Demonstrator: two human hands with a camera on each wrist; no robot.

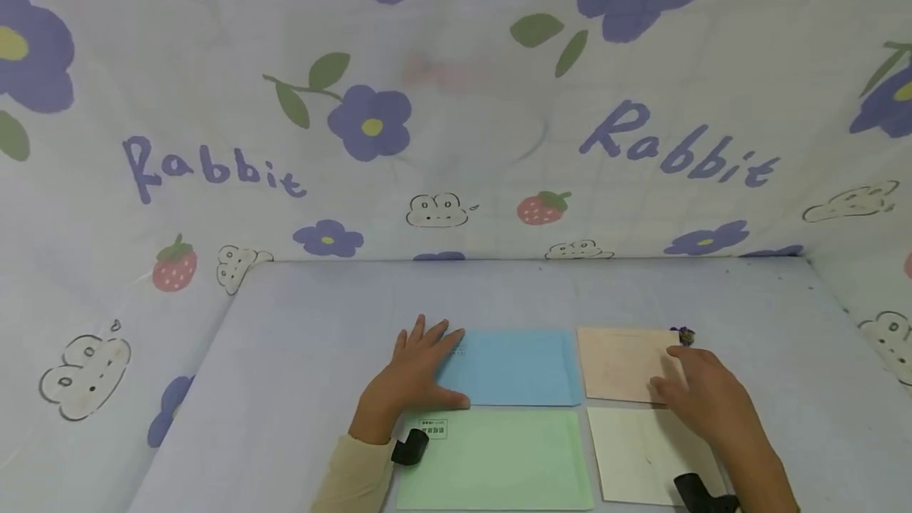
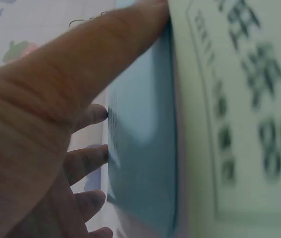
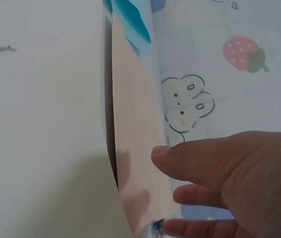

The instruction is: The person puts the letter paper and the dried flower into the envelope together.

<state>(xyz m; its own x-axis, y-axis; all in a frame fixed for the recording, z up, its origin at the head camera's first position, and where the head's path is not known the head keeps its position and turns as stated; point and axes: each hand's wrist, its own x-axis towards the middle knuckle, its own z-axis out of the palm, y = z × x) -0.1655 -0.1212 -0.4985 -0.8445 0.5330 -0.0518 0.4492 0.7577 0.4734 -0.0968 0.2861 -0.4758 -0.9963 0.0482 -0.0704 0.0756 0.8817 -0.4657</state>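
My left hand [image 1: 416, 370] rests at the left end of a blue envelope [image 1: 516, 366], its fingers spread. In the left wrist view the thumb [image 2: 100, 49] reaches over to the blue envelope's near edge, and the other fingertips lie along its left edge. At the right end of a peach paper envelope [image 1: 620, 366] is my right hand [image 1: 712, 402], thumb and forefinger apart over it. A small dark dried flower [image 1: 686, 336] lies at the peach envelope's upper right corner, close to the fingertips; in the right wrist view it shows partly, beside a finger.
A green envelope [image 1: 499, 461] with a printed stamp box lies in front of the blue one. A cream envelope [image 1: 644, 450] lies in front of the peach one, partly under the right forearm. Patterned cloth walls [image 1: 463, 157] bound the pale tabletop [image 1: 299, 362].
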